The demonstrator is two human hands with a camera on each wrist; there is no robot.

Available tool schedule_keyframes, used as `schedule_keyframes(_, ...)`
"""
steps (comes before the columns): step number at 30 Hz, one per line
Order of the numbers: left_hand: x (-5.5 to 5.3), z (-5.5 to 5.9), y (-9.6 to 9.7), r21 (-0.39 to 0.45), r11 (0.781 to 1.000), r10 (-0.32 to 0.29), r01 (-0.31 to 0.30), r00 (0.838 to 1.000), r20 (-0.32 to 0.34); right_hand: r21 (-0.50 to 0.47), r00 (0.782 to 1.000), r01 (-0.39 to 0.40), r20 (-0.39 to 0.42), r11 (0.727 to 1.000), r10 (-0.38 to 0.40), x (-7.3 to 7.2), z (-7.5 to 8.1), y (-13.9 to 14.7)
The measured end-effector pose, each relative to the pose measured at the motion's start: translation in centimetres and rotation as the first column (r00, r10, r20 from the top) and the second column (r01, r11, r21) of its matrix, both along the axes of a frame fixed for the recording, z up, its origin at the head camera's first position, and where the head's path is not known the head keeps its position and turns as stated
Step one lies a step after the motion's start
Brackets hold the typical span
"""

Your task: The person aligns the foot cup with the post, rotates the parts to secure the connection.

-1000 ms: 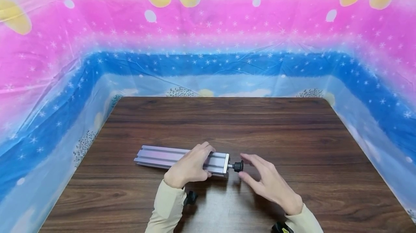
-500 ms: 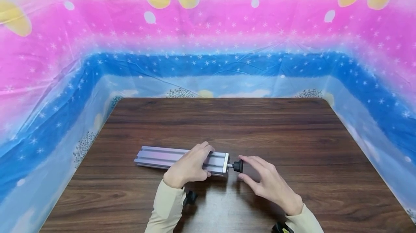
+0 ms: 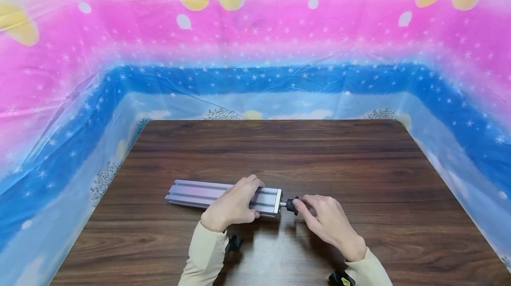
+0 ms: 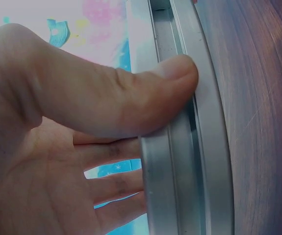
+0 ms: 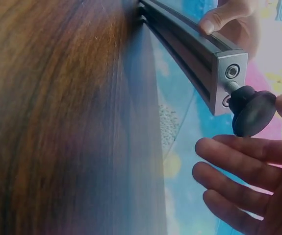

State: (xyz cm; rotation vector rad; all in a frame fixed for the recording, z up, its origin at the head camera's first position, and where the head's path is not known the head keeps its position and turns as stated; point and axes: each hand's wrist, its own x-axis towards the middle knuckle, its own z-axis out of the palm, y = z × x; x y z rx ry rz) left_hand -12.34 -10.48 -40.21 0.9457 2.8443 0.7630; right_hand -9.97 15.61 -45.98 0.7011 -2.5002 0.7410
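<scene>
A silver grooved aluminium profile (image 3: 195, 192) lies on the wooden table, with a flat end plate (image 5: 222, 78) at its right end. From that plate a threaded screw (image 5: 233, 87) sticks out, bearing a black knob (image 5: 254, 113). My left hand (image 3: 232, 204) grips the profile near its right end; in the left wrist view the thumb (image 4: 165, 93) lies across the groove and the fingers reach the far side. My right hand (image 3: 329, 219) pinches the knob between thumb and forefinger, its other fingers (image 5: 229, 178) extended below. The far fingertips are partly hidden in the head view.
The brown wood-grain table (image 3: 255, 153) spreads around the profile. A pink and blue patterned cloth (image 3: 255, 55) hangs behind it and along both sides. Black wrist mounts (image 3: 234, 243) sit under the cream sleeves (image 3: 206, 250).
My right thumb and fingers, spread around the knob before, have come together on it. The knob has turned slightly. My left hand and the profile stay in place.
</scene>
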Motion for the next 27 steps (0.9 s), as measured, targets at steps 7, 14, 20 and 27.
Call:
schedule_keyframes(7, -0.09, 0.03, -0.01, -0.001, 1.000, -0.005, 0.005, 1.000, -0.010, -0.047, 0.998, -0.049, 0.044, 0.998, 0.051, 0.26, 0.21, 0.22)
schedule_keyframes(14, -0.10, 0.00, -0.07, -0.001, 1.000, -0.006, 0.006, 1.000, -0.024, -0.086, 0.947, -0.305, -0.129, 0.948, 0.293, -0.09, 0.03, 0.48)
schedule_keyframes(20, -0.06, 0.00, -0.12, 0.001, 1.000, -0.006, 0.006, 1.000, -0.020, -0.103, 0.946, -0.312, -0.128, 0.945, 0.298, -0.11, -0.18, 0.56)
schedule_keyframes(27, -0.05, 0.11, -0.03, -0.001, 1.000, -0.001, 0.001, 1.000, -0.002, -0.075, 0.976, -0.211, -0.073, 0.975, 0.206, 0.06, -0.30, 0.62)
